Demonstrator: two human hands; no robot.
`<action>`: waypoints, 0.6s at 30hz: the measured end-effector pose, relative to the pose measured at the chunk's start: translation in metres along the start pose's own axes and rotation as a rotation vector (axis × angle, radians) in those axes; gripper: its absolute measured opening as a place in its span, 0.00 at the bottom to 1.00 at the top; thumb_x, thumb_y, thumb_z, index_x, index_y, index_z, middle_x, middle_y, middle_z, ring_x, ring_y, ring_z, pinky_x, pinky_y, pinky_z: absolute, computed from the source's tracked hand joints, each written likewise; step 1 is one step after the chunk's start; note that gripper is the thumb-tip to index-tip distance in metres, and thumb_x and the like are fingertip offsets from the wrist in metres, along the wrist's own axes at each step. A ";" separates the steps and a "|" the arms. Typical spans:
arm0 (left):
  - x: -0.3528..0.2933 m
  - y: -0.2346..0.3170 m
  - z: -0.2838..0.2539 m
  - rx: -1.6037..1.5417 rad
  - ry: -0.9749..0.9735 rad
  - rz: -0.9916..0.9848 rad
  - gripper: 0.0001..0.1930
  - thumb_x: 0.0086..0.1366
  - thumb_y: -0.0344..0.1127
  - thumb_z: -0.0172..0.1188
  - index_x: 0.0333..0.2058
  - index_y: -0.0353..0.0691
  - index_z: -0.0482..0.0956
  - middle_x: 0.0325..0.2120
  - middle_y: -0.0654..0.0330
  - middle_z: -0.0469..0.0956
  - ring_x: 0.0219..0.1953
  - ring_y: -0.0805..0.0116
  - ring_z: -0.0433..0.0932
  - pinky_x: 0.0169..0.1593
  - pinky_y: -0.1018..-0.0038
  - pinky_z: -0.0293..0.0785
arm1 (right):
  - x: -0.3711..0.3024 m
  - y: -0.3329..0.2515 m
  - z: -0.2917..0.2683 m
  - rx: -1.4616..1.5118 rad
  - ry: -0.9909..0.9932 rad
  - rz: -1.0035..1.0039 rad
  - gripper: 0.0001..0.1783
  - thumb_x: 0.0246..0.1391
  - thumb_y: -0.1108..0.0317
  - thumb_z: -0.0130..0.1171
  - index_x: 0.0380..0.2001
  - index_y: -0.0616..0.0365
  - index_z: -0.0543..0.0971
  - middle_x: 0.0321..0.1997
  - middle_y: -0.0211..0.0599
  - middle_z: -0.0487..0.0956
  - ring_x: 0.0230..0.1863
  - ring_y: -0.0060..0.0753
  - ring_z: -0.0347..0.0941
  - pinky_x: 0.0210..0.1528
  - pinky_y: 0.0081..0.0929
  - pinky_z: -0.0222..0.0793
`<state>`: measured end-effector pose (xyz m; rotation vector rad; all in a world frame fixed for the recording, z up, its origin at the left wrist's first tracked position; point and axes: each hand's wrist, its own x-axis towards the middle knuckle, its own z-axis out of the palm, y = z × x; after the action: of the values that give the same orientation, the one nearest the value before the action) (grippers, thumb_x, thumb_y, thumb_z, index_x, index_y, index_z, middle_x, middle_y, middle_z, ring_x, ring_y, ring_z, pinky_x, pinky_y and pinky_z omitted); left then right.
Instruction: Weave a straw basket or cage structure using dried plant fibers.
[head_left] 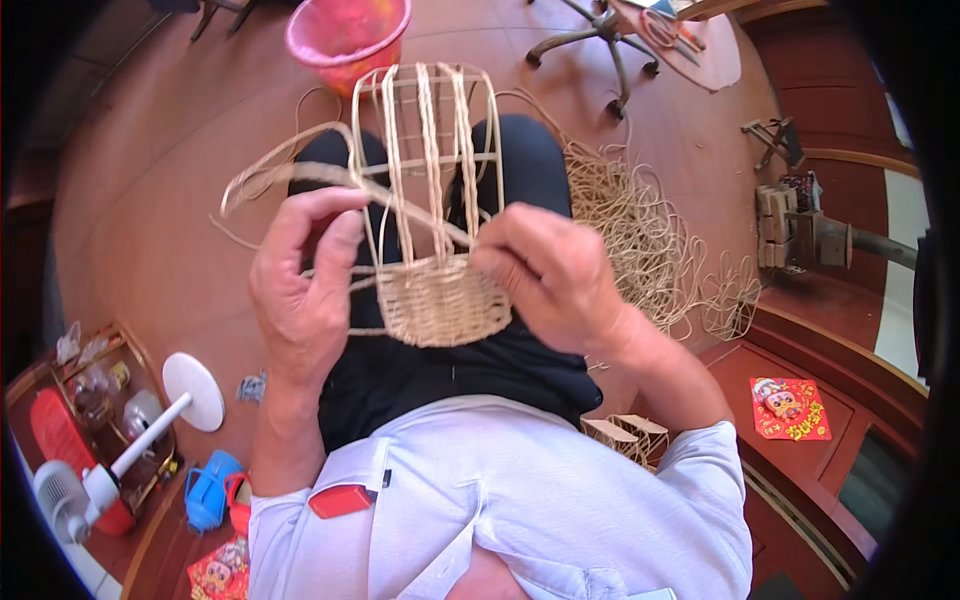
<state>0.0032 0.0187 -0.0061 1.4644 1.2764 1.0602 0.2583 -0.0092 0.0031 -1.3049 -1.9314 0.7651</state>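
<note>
Between my knees stands a partly woven basket (pixel 440 310), with a tight rattan-coloured weave at its near end. Its open frame (pixel 497 150) of rods and paired, twisted uprights stretches away from me. A flat strand (pixel 415 208) loops out at the left, then slants across the uprights to my right hand (pixel 548 275). That hand is closed, pinching the strand at the right edge of the weave. My left hand (pixel 308 275) is left of the frame, thumb and index finger curved with a gap between them. The strand passes just beyond its index fingertip.
A heap of loose strands (pixel 640 235) lies on the floor to the right. Beyond the frame is a pink tub (pixel 348 40); a wheeled chair base (pixel 605 45) is at the far right. A white fan (pixel 105 485) and blue jug (pixel 210 490) stand at lower left.
</note>
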 end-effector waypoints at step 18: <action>-0.007 0.058 -0.018 -0.526 -0.134 0.392 0.18 0.88 0.42 0.49 0.37 0.39 0.77 0.28 0.65 0.66 0.22 0.80 0.60 0.24 0.78 0.55 | -0.004 -0.023 -0.006 0.320 -0.041 0.122 0.22 0.75 0.53 0.64 0.56 0.63 0.82 0.46 0.40 0.87 0.45 0.31 0.82 0.48 0.34 0.80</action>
<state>-0.0022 0.0099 0.0538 1.3639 0.5580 1.3981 0.2523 -0.0201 0.0234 -1.2220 -1.6860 1.1189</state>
